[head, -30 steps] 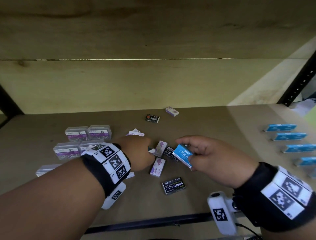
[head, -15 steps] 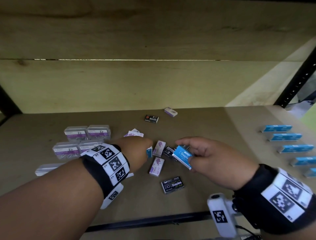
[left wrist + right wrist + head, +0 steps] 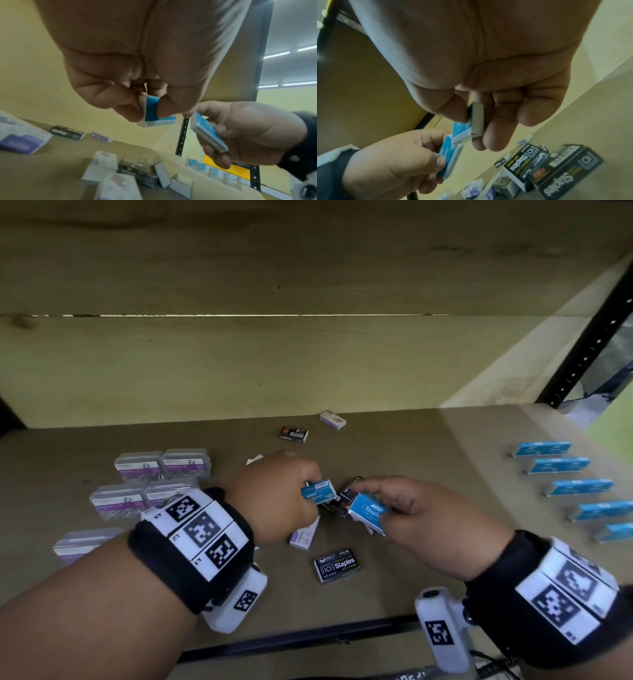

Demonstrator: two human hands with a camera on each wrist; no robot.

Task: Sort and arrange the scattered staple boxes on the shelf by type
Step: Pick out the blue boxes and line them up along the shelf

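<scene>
Our left hand [image 3: 274, 494] pinches a small blue staple box [image 3: 318, 491] between thumb and curled fingers, just left of centre in the head view; the left wrist view shows the thumb [image 3: 171, 106] pressed on its blue face while it hangs above the shelf [image 3: 428, 474]. Our right hand [image 3: 428, 518], just right of centre, grips a second blue staple box [image 3: 368, 513] tilted on edge, thumb on top and fingers beneath. The two blue boxes sit near each other, and in the right wrist view their corners look to touch or nearly so; we cannot tell which.

Under and between our hands lies the scattered heap: dark boxes [image 3: 346, 498] partly hidden by our fingers, a white and purple staple box [image 3: 305, 535] below the left hand, and a black box marked Staples [image 3: 337, 565] lying flat toward the lower centre. Farther back, in the upper middle of the shelf, a small black box [image 3: 294, 434] and a pale purple box [image 3: 333, 419] lie apart from the rest.

At the right edge of the frame, five blue boxes [image 3: 579, 487] stand on edge in a spaced column. At the left, clear paper clip cases [image 3: 161, 465] with purple labels are grouped in pairs, with one more case [image 3: 85, 542] nearer the lower left.
</scene>
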